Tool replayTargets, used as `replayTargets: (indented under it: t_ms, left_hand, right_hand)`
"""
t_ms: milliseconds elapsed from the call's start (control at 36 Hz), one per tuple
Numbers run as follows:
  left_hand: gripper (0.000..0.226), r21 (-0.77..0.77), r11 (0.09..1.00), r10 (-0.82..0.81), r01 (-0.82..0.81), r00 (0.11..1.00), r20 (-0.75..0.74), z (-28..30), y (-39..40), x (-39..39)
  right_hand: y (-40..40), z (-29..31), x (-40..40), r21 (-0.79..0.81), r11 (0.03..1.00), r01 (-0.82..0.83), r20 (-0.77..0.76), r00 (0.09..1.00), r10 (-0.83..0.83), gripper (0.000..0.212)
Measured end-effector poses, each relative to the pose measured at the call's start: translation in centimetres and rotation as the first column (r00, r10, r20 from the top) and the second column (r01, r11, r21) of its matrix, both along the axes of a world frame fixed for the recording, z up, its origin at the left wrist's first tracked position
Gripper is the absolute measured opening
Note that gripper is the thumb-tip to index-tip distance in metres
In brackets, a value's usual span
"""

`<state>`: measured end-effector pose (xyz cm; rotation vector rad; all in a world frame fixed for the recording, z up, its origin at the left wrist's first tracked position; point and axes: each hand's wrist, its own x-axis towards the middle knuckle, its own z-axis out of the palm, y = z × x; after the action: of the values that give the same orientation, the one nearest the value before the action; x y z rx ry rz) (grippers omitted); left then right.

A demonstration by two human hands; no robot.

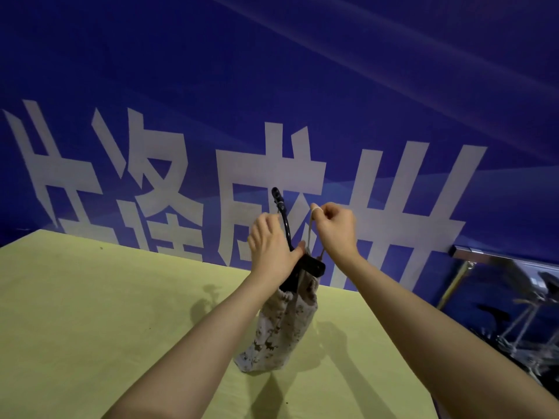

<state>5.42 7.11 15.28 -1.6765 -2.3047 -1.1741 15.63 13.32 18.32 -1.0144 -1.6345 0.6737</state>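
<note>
The right hand (334, 228) is closed tight, thumb and forefinger pinching a pale drawstring (309, 237) and holding it taut above the bag. Just left of it, the left hand (270, 246) grips a black curved stem (285, 225) between thumb and curled fingers, where it sticks out of the bag's mouth. The patterned drawstring pouch (278, 328) stands upright below both hands, near the far right edge of the yellow-green table (90, 297). Beyond hangs a blue banner (272, 86) with large white characters; metal stands (514, 313) sit far right.
</note>
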Motion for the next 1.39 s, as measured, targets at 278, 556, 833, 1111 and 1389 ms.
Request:
replayTargets:
  t_ms: [278,556,833,1111,1389]
  left_hand:
    - [0.036,-0.081,0.907,-0.394,0.413,0.901,0.181,0.9,0.1,0.0]
    - [0.034,-0.145,0.897,-0.390,0.418,0.902,0.184,0.4,0.2,0.4]
    - [0.031,-0.312,0.913,-0.265,0.264,0.964,0.040,1.2,0.9,2.3]
    - [0.020,-0.392,0.908,-0.198,0.152,0.977,-0.080,1.6,-0.7,4.7]
    - [0.020,-0.386,0.903,-0.195,0.190,0.980,0.027,2.5,-2.1,15.4]
  right_hand:
    - [0.4,2.8,0.2,0.320,0.947,0.023,0.136,0.988,-0.070,0.024]
    - [-0.6,5.8,0.1,0.205,0.976,0.067,-0.090,0.995,-0.050,0.027]
    - [-2.0,5.7,1.0,0.249,0.967,0.051,0.024,0.998,-0.059,0.045]
    - [-3.5,7.1,5.3,0.471,0.879,0.073,0.012,0.996,-0.089,0.039]
    - [-5.9,9.0,15.3,0.378,0.914,0.145,-0.112,0.988,-0.111,0.054]
